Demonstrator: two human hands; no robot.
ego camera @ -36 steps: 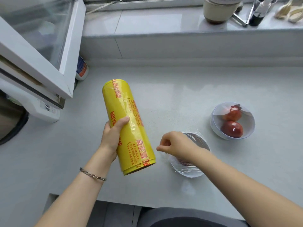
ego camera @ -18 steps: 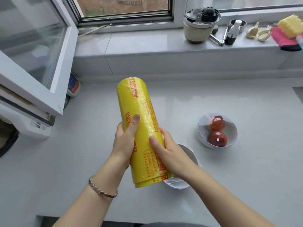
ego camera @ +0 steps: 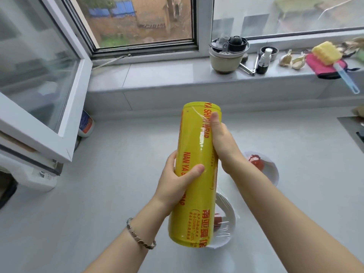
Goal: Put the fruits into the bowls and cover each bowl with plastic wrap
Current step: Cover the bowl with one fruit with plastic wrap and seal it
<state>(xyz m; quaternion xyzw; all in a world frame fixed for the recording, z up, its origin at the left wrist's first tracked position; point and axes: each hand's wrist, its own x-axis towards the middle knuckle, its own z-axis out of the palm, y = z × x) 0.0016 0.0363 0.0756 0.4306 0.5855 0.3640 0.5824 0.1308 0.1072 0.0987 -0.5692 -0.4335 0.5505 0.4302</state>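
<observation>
Left hand (ego camera: 177,182) curls round the middle of the glossy yellow plastic-wrap roll (ego camera: 194,134). Right hand (ego camera: 224,146) clasps its upper side, thumb pointing up. The cylinder stands nearly upright over a film-covered white bowl (ego camera: 233,217) near the counter's (ego camera: 118,194) front edge. Behind sits an open bowl (ego camera: 273,172) holding red fruit (ego camera: 256,161).

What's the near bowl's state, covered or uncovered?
Covered: glossy, wrinkled film stretches across the near bowl, over the fruit inside.
</observation>
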